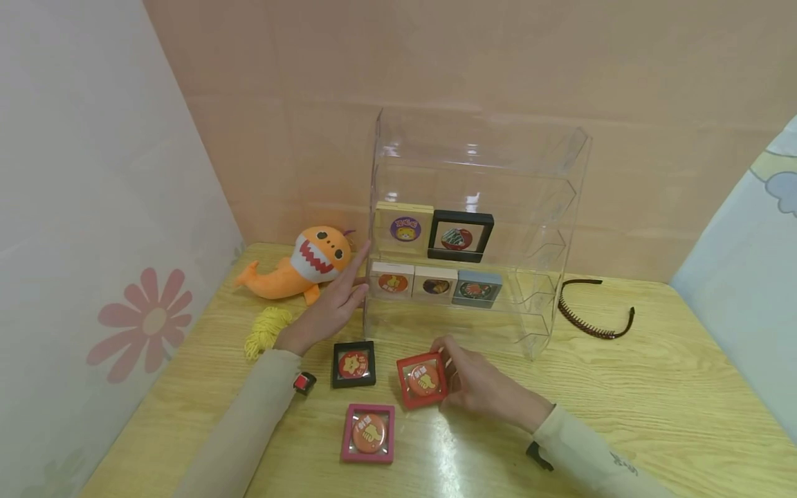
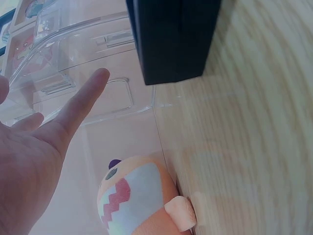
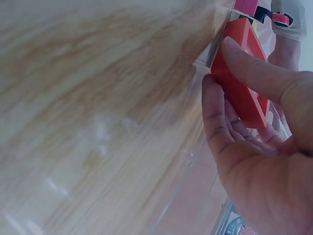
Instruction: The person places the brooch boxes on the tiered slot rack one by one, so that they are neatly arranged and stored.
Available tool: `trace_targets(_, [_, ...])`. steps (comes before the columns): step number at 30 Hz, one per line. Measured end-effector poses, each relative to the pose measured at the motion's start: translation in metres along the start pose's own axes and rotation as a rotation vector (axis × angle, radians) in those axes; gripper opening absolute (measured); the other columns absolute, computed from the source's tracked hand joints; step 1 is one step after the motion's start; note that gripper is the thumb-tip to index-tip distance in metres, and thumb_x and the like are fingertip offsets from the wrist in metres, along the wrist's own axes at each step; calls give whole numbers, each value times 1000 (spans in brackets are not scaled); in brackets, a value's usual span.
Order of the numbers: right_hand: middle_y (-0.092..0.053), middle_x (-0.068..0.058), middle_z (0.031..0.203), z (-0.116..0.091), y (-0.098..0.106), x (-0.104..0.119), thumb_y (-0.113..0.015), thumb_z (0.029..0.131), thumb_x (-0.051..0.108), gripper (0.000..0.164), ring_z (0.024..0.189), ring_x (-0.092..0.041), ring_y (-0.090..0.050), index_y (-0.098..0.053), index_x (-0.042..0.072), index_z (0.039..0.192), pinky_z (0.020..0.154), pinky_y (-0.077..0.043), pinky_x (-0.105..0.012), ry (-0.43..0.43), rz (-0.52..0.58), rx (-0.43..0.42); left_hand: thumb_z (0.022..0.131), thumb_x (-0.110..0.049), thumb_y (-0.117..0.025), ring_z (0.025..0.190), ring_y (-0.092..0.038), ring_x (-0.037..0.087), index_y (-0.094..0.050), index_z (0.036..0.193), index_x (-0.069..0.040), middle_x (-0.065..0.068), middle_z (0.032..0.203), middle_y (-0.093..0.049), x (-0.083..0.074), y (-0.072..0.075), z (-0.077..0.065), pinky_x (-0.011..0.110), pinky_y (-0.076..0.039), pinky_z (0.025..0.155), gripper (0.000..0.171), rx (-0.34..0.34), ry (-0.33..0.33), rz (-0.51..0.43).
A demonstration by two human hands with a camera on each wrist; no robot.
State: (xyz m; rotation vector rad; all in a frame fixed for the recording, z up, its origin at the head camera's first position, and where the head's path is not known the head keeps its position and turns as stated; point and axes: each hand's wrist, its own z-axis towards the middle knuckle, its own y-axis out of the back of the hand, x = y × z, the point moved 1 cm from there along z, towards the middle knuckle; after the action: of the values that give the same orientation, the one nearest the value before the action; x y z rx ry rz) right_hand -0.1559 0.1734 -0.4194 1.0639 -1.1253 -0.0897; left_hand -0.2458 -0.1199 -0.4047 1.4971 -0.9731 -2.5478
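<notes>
My right hand (image 1: 478, 386) pinches a red square display frame (image 1: 422, 380) low over the table; a round thumbs-up badge shows inside it. In the right wrist view, thumb and fingers grip the red frame (image 3: 237, 73) by opposite sides. With fingers stretched out, my left hand (image 1: 333, 308) rests at the left side of a clear acrylic tiered rack (image 1: 479, 155). A cream frame (image 1: 403, 230) and a black frame (image 1: 461, 236) stand on one tier. Below them stand two pale frames (image 1: 392, 282) and a blue-grey frame (image 1: 477, 289).
On the table (image 1: 623, 408) lie a black frame (image 1: 353, 364) and a magenta frame (image 1: 368, 434), each with a red badge. An orange shark plush (image 1: 280, 279) and yellow yarn (image 1: 266, 330) are left of the rack; a dark headband (image 1: 582, 322) lies at its right.
</notes>
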Motion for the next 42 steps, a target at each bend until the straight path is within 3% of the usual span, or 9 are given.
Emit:
trace_targets(15, [-66, -2, 107, -8, 1, 1, -90, 70, 2, 72, 87, -11, -65, -42, 13, 123, 76, -58, -26, -1, 77, 30, 112, -22, -37, 136, -45, 39, 4, 162, -42, -5, 169, -2, 0, 0, 0, 42, -57, 91, 67, -7, -4, 9])
trace_targets(26, [-65, -7, 116, -13, 1, 3, -76, 86, -3, 50, 94, -14, -67, -44, 12, 121, 83, -58, -26, 30, 88, 25, 112, -20, -37, 136, -46, 39, 4, 162, -40, -5, 169, -2, -1, -1, 1, 41, -57, 91, 68, -8, -12, 13])
trace_targets(34, [-67, -10, 116, -18, 2, 6, -67, 95, -1, 31, 95, -21, -71, -49, 14, 115, 81, -58, -27, 72, 41, -44, 112, -21, -37, 136, -45, 38, 4, 162, -42, -6, 169, -1, 0, 0, -1, 42, -57, 91, 68, -5, 3, 20])
trace_targets(42, [-68, -2, 107, -26, 3, 9, -67, 97, 5, 22, 92, -15, -71, -54, 13, 114, 78, -60, -29, 99, 21, -151, 112, -22, -36, 136, -44, 40, 5, 162, -42, -5, 169, -1, 0, 0, 0, 44, -56, 92, 67, -3, -1, 20])
